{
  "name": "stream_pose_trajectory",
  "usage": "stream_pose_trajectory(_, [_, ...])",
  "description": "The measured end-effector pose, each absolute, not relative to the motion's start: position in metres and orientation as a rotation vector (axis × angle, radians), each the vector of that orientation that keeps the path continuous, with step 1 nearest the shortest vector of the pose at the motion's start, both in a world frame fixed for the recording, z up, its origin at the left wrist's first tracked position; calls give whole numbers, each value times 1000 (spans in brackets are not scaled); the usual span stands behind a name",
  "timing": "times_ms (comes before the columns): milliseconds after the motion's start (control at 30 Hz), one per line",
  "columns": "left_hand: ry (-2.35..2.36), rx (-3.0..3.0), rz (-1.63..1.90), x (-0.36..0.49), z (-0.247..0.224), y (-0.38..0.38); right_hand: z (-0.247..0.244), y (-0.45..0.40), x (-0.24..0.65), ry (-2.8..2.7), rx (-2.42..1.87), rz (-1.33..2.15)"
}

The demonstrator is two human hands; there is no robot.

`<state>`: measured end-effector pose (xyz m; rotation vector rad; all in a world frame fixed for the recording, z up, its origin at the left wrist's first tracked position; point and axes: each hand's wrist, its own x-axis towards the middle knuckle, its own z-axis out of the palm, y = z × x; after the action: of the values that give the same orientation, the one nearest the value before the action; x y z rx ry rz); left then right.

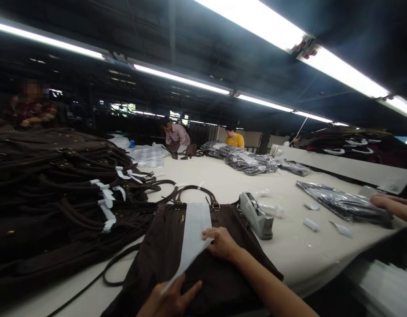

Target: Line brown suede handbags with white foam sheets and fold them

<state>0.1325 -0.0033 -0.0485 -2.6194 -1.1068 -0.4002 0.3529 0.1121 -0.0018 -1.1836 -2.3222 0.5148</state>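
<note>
Bag pile (41, 185) left, tape dispenser (257, 219) right

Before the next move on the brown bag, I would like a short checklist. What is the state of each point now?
1. Left hand has hold of the white sheet: ok, at its near end.
2. Right hand is on the sheet: ok, fingers at its edge; pinching or only pressing, cannot tell.
3. Sheet lies flat on the brown bag: not ok, the near part is lifted.
4. Bag handles are away from both hands: ok, past the bag's top edge.
5. Tape dispenser stands apart from the bag: cannot tell, they look very close.
</note>
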Motion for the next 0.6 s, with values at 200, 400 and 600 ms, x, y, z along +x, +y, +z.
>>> stream_pose_trajectory(200, [-1192, -2724, -475, 133, -13, -22, -6, 79, 369, -2544, -1035, 360])
stream_pose_trajectory(400, [-1070, -2833, -641, 137, 5, -25, -1, 46, 383, -2439, -1146, 468])
stream_pose_trajectory(600, [-1030, -2766, -752, 138, -4, -22, 21, 25, 369, -2668, -1017, 332])
